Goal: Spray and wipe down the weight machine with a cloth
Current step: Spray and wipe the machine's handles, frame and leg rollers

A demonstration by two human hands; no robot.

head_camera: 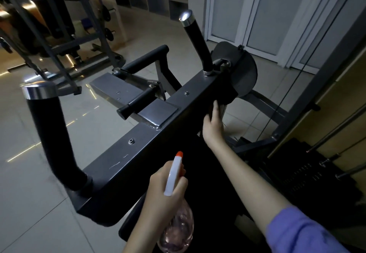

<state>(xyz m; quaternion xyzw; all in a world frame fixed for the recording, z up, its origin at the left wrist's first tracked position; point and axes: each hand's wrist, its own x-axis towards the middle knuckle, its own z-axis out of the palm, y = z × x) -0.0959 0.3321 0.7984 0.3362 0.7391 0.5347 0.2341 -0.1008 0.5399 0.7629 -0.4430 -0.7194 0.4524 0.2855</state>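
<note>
Left hand (pixel 164 191) is wrapping round the neck of the spray bottle (pixel 172 177), low in the frame, orange nozzle aiming up toward the crossbar (pixel 138 144) of the weight machine (pixel 111 88). That grip is grasping the bottle. I can't tell whether a finger is on the trigger.

Right hand (pixel 213 123) is pressing a dark cloth (pixel 227 95) against the crossbar's near side face, just below the right upright handle (pixel 196 41). The fingers are looking mostly straight, so I'm reading that grip as released and pushing, not clenching. The cloth is blending into the black paint, so its edges are hard to make out.

Handling, my judgement: the bottle is looking like light clear plastic, and I'm guessing any liquid would be sloshing, so taking it at the neck under the spray head is suiting it. The cloth is soft and limp and is likely bunching unless I'm keeping a flat palm on it. The bar is rigid, smooth metal. The bolt heads (pixel 131 141) on its top face may be snagging the cloth.
</note>
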